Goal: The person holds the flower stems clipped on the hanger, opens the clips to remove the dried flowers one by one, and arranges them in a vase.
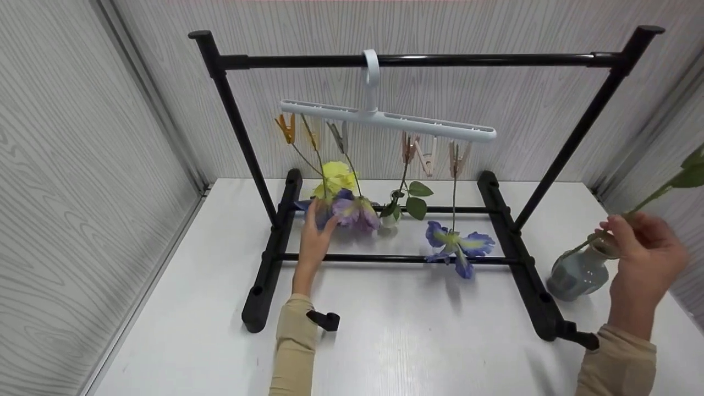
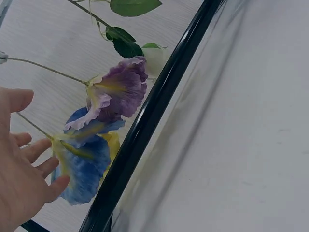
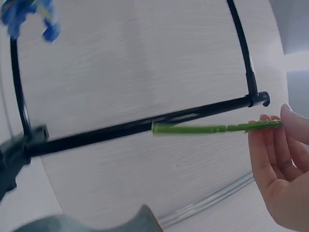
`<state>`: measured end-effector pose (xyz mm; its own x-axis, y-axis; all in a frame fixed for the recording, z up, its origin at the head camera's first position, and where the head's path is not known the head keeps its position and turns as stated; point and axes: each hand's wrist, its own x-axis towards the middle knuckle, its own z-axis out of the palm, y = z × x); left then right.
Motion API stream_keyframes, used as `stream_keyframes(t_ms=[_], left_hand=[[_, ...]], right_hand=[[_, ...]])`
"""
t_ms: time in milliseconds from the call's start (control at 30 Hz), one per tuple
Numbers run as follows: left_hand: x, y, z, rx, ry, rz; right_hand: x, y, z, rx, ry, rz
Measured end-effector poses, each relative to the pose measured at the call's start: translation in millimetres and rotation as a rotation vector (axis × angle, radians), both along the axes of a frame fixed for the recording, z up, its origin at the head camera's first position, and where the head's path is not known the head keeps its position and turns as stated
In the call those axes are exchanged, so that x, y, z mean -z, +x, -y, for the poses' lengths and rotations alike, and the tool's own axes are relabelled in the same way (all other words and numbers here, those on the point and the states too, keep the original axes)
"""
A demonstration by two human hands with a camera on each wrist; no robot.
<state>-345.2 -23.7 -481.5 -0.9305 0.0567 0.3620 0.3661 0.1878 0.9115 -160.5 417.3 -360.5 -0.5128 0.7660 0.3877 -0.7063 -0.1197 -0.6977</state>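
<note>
My left hand (image 1: pixel 314 245) reaches up to the flowers hanging on the left, its fingers loosely spread. In the left wrist view its fingertips lie right at the stem of a blue flower (image 2: pixel 84 169). A purple flower (image 1: pixel 357 212) hangs just to the right, and a yellow flower (image 1: pixel 338 173) behind. Thumb and fingers of my right hand (image 1: pixel 646 258) pinch a green flower stem (image 3: pixel 193 129), whose cut end points left and is free. Leaves (image 1: pixel 690 173) show on its upper part; its top is out of view. Below the stem stands a grey-blue vase (image 1: pixel 577 275).
A white hanger (image 1: pixel 440 127) hangs tilted from the black rack's top bar (image 1: pixel 484 59). Coloured pegs hold the stems; one pale pink peg (image 1: pixel 428 159) grips none. A blue-violet iris (image 1: pixel 462 245) and a leafy sprig (image 1: pixel 416 208) hang at right. Low crossbars (image 1: pixel 374 258) join the feet.
</note>
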Motion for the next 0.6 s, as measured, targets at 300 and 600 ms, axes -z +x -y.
stream_keyframes(t_ms=[300,600], left_hand=[[2.1,6.6,0.6,0.052,0.049,0.029],[3.7,4.2,1.1,-0.018,0.088,0.043]], right_hand=[[7.6,11.2,-17.2,0.190,0.140,0.098],[3.0,8.9,-17.5,0.342,0.042,-0.007]])
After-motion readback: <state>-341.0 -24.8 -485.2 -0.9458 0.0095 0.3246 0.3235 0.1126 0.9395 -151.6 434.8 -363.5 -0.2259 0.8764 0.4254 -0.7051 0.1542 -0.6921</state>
